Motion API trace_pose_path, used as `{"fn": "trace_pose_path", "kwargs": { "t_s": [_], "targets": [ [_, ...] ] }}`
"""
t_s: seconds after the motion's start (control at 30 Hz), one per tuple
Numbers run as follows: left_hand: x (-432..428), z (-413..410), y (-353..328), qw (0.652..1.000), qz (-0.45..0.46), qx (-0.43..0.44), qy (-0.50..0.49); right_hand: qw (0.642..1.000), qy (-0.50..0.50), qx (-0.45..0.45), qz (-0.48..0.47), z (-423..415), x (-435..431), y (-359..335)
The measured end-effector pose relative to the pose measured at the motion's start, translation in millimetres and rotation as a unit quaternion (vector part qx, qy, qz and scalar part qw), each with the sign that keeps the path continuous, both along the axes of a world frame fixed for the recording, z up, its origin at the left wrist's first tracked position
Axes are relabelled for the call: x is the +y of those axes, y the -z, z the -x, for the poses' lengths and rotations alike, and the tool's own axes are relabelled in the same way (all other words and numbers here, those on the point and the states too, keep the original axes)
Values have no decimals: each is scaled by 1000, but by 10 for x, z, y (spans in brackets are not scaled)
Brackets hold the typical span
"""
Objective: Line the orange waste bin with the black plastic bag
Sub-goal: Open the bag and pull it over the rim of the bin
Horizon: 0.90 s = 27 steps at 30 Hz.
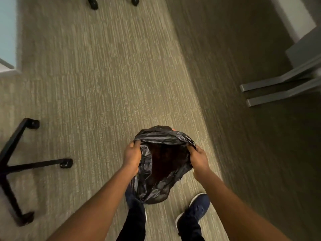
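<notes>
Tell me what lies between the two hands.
In the head view, the open mouth of the black plastic bag spans the gap between the left hand and the right hand; each hand grips one side of its rim.

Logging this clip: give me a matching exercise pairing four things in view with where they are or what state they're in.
Things:
1. bag
2. left hand
3. chair base
4. shoe

Places or states:
A. on the carpet at the left edge
B. held open between both hands
C. on the carpet below the bag, to the right
D. gripping the bag's left rim

Pairs: 1-B, 2-D, 3-A, 4-C
</notes>
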<state>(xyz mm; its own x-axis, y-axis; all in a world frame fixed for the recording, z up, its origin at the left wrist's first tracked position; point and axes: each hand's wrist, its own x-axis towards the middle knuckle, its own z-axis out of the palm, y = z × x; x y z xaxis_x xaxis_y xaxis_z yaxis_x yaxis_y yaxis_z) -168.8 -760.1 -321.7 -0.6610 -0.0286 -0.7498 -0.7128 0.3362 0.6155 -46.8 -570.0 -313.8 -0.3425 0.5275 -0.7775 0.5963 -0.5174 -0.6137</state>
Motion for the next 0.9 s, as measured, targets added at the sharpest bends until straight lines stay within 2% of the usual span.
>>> {"fn": "trace_pose_path", "kwargs": {
  "t_s": [0.37,0.5,0.77,0.9],
  "targets": [
    [102,56,1241,999,29,-21,38,996,-68,-42,-35,193,108,1332],
    [98,256,1494,1000,-2,-20,10,994,-76,-55,-62,313,307,1595],
    [128,1091,1760,998,46,33,39,972,-134,-81,-177,872,840,1961],
    [179,1279,1979,992,95,56,54,948,-194,-122,-221,1055,945,2141]
  ]
}}
